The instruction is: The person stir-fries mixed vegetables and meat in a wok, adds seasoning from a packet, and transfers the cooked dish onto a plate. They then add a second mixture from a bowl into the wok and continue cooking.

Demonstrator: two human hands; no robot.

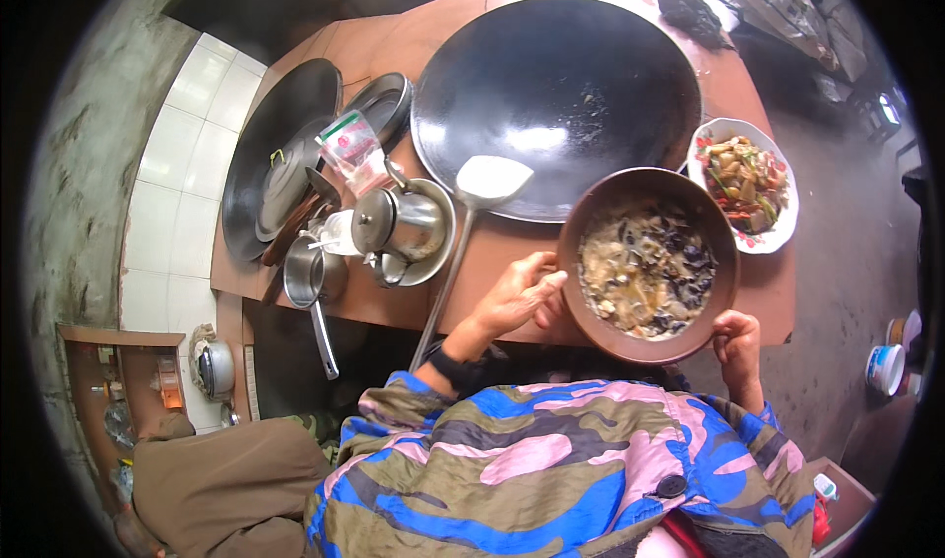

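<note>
A brown bowl (pixel 574 303) holds a creamy stew with pale lumps and dark pieces that look like wood-ear mushroom. My left hand (pixel 520 292) grips its left side, fingers against the wall. On the lower right rim, my right hand (pixel 737 340) pinches the edge. The bowl is tipped slightly toward me at the front edge of the brown stove top (pixel 509 252). Behind it lies a large black wok (pixel 517 78), nearly bare, with a little residue and steam. A metal wok spatula (pixel 491 180) rests on the wok's near rim, its handle running toward me.
A floral plate (pixel 782 237) of stir-fried vegetables stands right of the bowl. To the left are a metal kettle (pixel 413 222) in a basin, a small saucepan (pixel 301 277), a plastic packet (pixel 353 148) and a dark wok lid (pixel 240 181). Someone in brown clothing (pixel 221 477) is low at left.
</note>
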